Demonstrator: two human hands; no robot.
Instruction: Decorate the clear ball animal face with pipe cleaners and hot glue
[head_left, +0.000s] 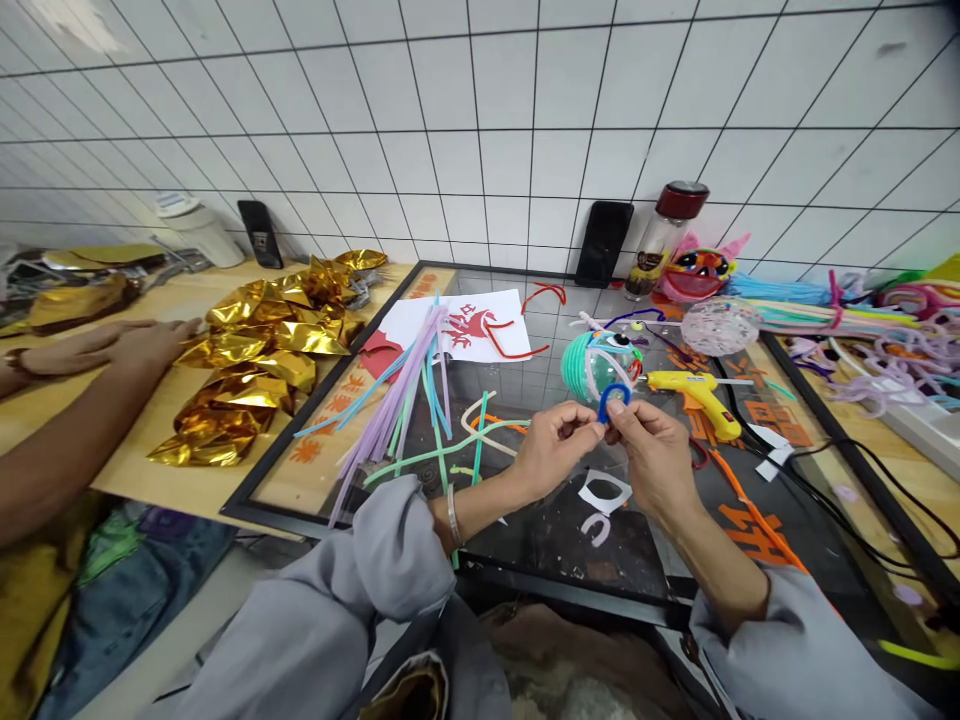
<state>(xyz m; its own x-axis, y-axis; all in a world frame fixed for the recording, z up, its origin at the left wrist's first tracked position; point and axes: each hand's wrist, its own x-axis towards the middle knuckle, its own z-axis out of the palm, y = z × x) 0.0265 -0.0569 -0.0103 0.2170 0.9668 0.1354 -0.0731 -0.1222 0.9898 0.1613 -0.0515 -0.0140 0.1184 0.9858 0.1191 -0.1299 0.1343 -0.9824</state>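
A dark blue pipe cleaner (pixel 615 390), bent into a small arch, is held up over the table. My left hand (pixel 553 446) pinches its left end, and my right hand (pixel 657 452) grips its other side between thumb and fingers. Just behind them sits a round craft piece (pixel 592 365) wrapped in green pipe cleaner, with a googly eye and coloured trim. A yellow hot glue gun (pixel 701 395) lies to the right of it. Below my hands are a white paper cutout (pixel 604 492) with a hole and a pale curved pipe cleaner piece (pixel 596 530).
Pastel pipe cleaners (pixel 397 385) lie left on white paper (pixel 487 345). Gold foil (pixel 247 360) covers the neighbouring table beside another person's arms (pixel 97 430). At the back stand a phone (pixel 604 243) and a bottle (pixel 664 240). Black cables (pixel 817 510) run along the right.
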